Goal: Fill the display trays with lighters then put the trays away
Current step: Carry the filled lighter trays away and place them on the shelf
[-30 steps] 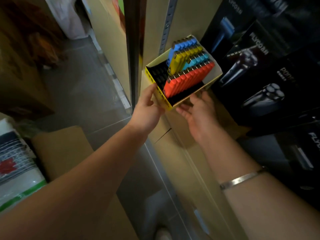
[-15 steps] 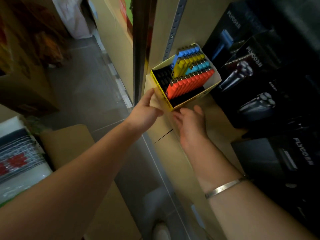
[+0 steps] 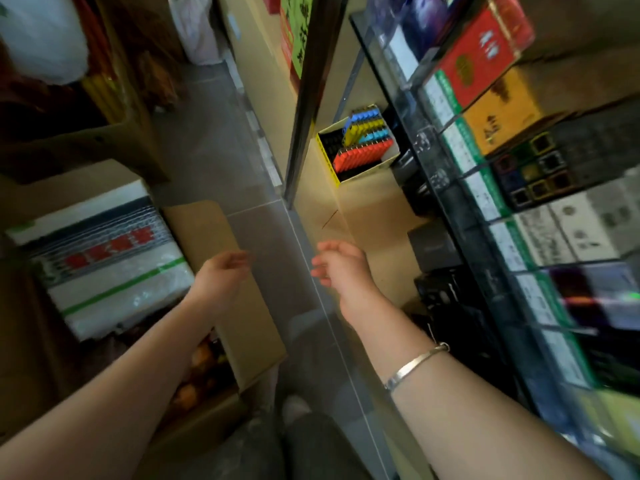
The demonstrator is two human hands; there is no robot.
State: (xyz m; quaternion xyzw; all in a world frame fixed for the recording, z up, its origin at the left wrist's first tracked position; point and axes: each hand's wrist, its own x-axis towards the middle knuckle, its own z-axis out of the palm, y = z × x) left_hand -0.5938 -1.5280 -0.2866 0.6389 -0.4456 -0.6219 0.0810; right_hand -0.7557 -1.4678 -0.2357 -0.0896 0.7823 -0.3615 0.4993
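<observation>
On shelf [image 3: 360,206], lighter tray [image 3: 360,147] — hands clear

Yellow display tray [image 3: 327,157]; lighters [image 3: 363,147] in blue, yellow, teal, red rows; silver bracelet [image 3: 417,365].

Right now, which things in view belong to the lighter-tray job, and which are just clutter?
Job:
- yellow cardboard display tray on the tan shelf
- rows of orange, teal, yellow and blue lighters in it
- left hand and right hand, both empty

Lying about:
- red and orange cartons on the glass rack
- open brown cardboard box on the floor
- white wrapped bundle
</observation>
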